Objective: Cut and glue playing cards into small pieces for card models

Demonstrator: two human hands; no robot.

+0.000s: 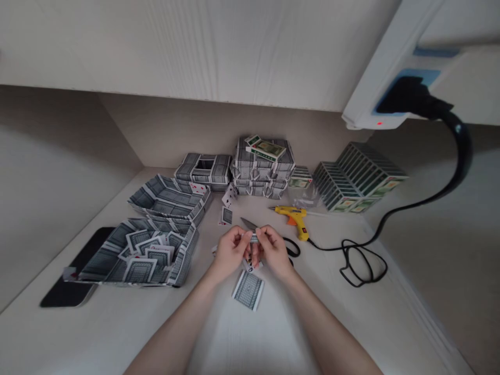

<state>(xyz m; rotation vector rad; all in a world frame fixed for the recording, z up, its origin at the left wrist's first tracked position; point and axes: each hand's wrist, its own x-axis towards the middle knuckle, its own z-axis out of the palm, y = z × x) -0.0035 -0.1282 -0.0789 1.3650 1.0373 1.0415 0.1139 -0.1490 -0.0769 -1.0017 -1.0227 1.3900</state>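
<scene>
Grey-patterned card [253, 238] is clamped by the fingers of your left hand [229, 251] and right hand [275, 253]. Apparently you're folding; next, crease evenly.

Cards [158, 255] in tray [185, 260], slab [64, 292] apparently beneath

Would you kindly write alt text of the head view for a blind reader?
The left hand and right hand hold a patterned card over a pale table. Card-patterned boxes stand left and behind; a yellow glue gun and scissors lie nearby.
</scene>
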